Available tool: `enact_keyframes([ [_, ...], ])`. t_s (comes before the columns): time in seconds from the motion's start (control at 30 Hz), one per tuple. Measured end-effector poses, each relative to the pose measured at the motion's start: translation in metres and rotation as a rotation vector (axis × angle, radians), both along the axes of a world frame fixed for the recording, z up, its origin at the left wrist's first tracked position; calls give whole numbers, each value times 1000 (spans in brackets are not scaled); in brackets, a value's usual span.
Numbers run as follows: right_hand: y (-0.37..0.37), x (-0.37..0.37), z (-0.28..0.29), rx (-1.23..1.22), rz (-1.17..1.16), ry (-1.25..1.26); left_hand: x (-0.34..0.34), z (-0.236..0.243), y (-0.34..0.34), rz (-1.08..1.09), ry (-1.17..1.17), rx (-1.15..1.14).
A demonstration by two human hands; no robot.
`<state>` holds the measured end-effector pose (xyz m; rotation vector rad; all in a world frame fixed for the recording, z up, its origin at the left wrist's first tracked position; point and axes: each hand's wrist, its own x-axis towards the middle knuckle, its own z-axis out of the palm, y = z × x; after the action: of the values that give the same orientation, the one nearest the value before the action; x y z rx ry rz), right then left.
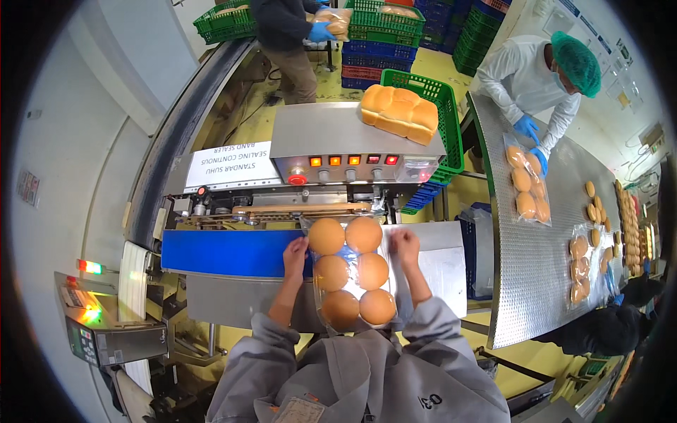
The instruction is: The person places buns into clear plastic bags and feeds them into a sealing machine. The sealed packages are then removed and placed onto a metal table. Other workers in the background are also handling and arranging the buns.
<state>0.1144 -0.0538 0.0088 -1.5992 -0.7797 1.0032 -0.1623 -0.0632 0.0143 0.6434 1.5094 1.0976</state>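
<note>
A clear plastic bag of round golden buns (373,271) lies in front of me, its far end against the sealing machine's front. The buns sit in two columns inside it. On the bag's left edge, my left hand (295,256) is closed with the plastic pinched in its fingers. Beside the upper right edge, my right hand (406,247) is curled closed; whether plastic is between its fingers is hidden. The band sealer (310,151) has a grey metal housing, lit switches and a red knob. Its blue conveyor belt (229,252) extends to the left of the bag.
A bread loaf (400,113) rests on the sealer. At right, a co-worker (532,81) handles bagged buns on a metal table (522,282). Another person (285,42) holds a bag by green crates (384,25). A machine with lit lamps (116,338) stands left.
</note>
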Motion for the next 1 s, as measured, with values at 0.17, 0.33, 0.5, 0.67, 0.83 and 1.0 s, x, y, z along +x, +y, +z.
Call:
enact_keyframes([
  [0.17,-103,-73,-30,45,164,-259,-17,-28,-85,-6,54,274],
  [0.33,-118,-123,6,-196,305,495,-65,-1,-105,-132,-92,97],
  [0.5,-111,-135,9,-300,545,678,-114,14,-109,-351,-31,-95],
  [0.67,-107,-170,16,-284,630,708,-147,-3,-115,-209,-154,-131],
  [0.83,-114,-202,19,-353,577,729,-174,6,-111,-185,-216,-113],
  [1.0,-115,-234,42,-314,557,800,-207,22,-109,-213,-172,-60],
])
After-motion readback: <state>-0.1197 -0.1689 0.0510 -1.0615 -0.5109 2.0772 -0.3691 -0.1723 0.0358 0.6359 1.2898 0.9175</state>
